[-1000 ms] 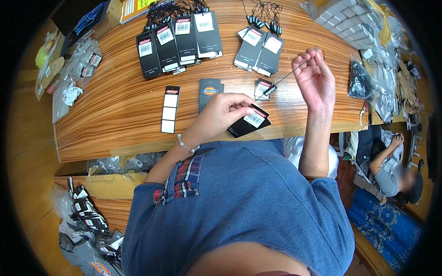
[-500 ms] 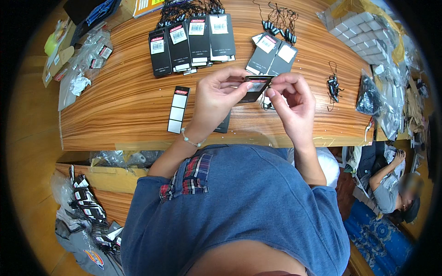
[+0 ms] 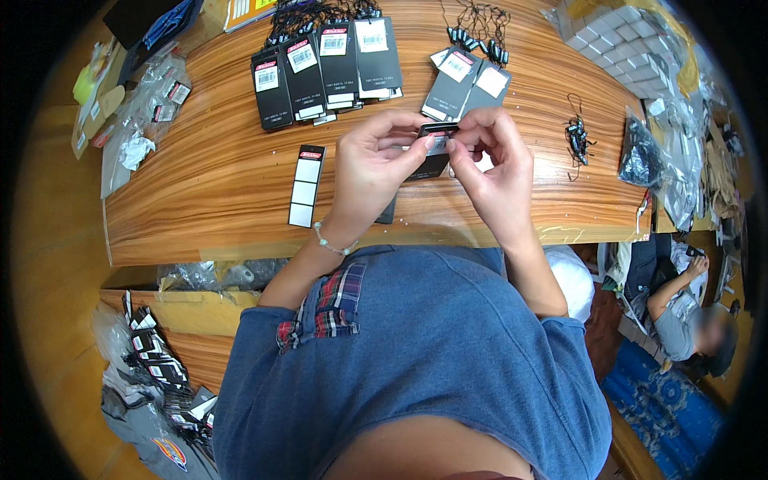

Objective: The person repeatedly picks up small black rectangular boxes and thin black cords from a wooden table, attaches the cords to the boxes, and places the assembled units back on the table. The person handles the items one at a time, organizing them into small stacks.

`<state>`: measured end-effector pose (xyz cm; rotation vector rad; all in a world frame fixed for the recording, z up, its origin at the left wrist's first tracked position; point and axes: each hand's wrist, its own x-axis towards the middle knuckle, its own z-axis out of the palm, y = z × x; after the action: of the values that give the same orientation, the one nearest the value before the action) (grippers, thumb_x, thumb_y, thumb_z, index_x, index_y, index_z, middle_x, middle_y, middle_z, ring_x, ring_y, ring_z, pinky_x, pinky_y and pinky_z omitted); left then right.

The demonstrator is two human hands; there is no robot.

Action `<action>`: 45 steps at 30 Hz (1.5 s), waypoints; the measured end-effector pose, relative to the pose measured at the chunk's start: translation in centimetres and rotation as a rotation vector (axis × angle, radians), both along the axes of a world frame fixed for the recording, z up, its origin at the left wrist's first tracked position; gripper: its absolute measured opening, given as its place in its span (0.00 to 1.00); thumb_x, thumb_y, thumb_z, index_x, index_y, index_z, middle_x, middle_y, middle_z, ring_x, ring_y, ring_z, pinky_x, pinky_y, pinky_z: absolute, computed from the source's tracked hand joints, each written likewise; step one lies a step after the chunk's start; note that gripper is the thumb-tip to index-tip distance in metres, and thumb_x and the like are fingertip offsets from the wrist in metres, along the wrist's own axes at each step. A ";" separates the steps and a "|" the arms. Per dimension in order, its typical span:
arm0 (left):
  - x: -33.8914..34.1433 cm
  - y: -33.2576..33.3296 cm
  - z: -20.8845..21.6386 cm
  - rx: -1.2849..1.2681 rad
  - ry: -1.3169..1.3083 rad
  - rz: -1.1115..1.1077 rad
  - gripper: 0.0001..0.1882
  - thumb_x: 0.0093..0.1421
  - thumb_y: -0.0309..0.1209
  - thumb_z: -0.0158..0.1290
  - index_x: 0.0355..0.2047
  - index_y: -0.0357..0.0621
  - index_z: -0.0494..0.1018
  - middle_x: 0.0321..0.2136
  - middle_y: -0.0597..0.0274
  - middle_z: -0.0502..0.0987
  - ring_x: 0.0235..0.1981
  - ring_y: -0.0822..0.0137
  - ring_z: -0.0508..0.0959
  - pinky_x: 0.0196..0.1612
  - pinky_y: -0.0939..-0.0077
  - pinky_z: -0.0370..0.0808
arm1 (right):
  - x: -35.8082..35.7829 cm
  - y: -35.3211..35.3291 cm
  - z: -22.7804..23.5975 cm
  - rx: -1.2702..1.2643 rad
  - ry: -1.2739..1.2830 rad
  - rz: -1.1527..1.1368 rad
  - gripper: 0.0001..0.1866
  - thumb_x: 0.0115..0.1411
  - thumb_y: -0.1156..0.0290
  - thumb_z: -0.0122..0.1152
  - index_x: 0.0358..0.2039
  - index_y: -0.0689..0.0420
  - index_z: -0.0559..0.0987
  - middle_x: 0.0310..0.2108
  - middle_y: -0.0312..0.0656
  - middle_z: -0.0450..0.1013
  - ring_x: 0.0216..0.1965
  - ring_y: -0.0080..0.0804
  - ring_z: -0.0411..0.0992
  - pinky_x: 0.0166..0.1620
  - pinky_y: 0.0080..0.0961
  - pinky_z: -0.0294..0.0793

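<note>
My left hand [image 3: 370, 164] pinches a black hang tag [image 3: 430, 164] with a pale label between thumb and fingers, above the table. My right hand [image 3: 498, 172] is closed at the tag's upper right edge, its thumb and fingertips pressed there; any cord between them is too small to make out. Partly hidden by the left wrist, another dark tag [image 3: 387, 213] lies near the table's front edge. Left of that wrist is a narrow black strip [image 3: 306, 186] with white label panels. Beyond my hands, two dark tags [image 3: 450, 84] with black cords lie side by side.
Several stacks of corded black tags [image 3: 328, 76] lie at the back. Loose black cords [image 3: 578, 136] and a bag of dark items [image 3: 642, 156] are at the right, below wrapped small white boxes [image 3: 616, 44]. Plastic packaging [image 3: 152, 120] covers the left side. Another person [image 3: 680, 316] is at far right.
My right hand has moved left, closer to my left hand, and its fingers now press on the tag's edge. The tag has turned more upright. The whole view has shifted slightly.
</note>
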<state>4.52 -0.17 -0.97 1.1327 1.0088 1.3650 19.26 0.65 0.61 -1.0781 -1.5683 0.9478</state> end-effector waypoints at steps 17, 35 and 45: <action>0.1 -0.9 -0.1 0.012 0.034 -0.021 0.10 0.52 0.18 0.53 0.36 0.33 0.72 0.32 0.60 0.76 0.33 0.74 0.76 0.33 0.84 0.76 | 0.1 -0.4 -0.2 -0.055 0.036 0.049 0.12 0.49 0.83 0.52 0.36 0.60 0.66 0.15 0.32 0.63 0.17 0.14 0.59 0.22 0.13 0.60; -0.1 -1.0 0.0 0.324 0.514 0.054 0.09 0.50 0.20 0.54 0.33 0.37 0.76 0.30 0.60 0.77 0.27 0.74 0.75 0.30 0.83 0.73 | -0.2 -0.7 -1.2 -0.074 0.092 0.003 0.12 0.51 0.83 0.53 0.38 0.60 0.68 0.20 0.36 0.70 0.24 0.19 0.69 0.28 0.16 0.68; -1.0 0.3 -0.3 0.944 0.997 0.233 0.09 0.42 0.29 0.55 0.27 0.54 0.77 0.28 0.73 0.74 0.36 0.72 0.71 0.42 0.68 0.65 | 1.5 0.4 -1.4 -0.555 0.565 0.282 0.07 0.58 0.73 0.53 0.35 0.61 0.72 0.30 0.36 0.72 0.33 0.19 0.69 0.39 0.16 0.68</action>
<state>3.54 0.10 -1.31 2.6348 1.1967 1.5001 20.79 1.01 -0.76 -0.8422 -1.0163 1.7760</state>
